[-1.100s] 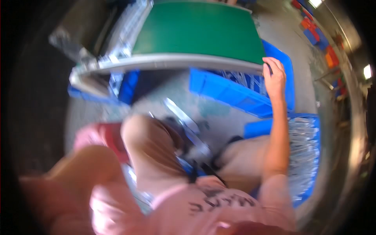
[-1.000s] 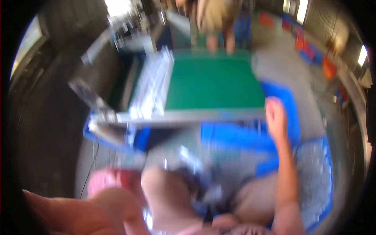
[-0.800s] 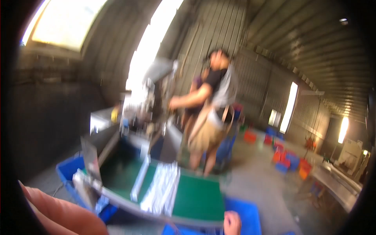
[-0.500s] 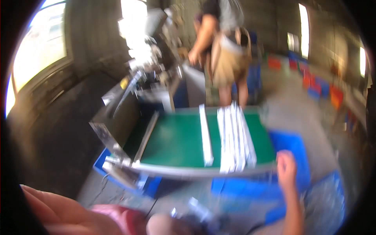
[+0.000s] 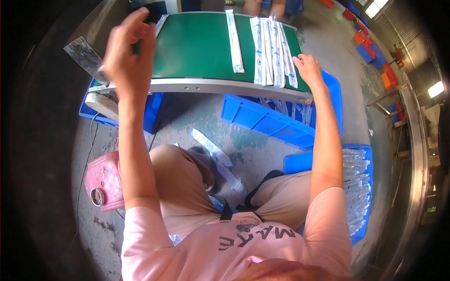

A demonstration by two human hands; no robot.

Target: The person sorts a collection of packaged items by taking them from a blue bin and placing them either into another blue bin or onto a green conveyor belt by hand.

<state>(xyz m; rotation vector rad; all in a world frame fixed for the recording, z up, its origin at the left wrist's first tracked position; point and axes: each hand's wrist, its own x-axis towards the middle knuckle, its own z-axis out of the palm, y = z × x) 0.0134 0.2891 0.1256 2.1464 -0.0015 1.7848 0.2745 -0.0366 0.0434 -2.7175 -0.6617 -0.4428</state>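
Several long, slim white wrapped packages (image 5: pixel 273 54) lie side by side in a group on the right part of a green conveyor belt (image 5: pixel 192 47). A single package (image 5: pixel 235 42) lies to their left, and another (image 5: pixel 161 24) is partly covered by my hand at the left end. My left hand (image 5: pixel 130 54) is raised over the belt's near left corner, fingers apart and holding nothing. Close beside the group's right edge is my right hand (image 5: pixel 308 71), its fingers loosely bent and apart. Whether its fingertips touch the outermost package I cannot tell.
Below the belt's right end stands a blue crate (image 5: pixel 267 122) holding clear wrapped pieces. Another blue crate (image 5: pixel 369 192), full of packages, is by my right side. A pink stool (image 5: pixel 104 180) stands at my left. White strips (image 5: pixel 211 147) lie on the floor between my legs.
The view has tipped down toward my body. My left hand has come up over the belt's left end. My right hand is now beside the grouped packages, which stay on the belt.
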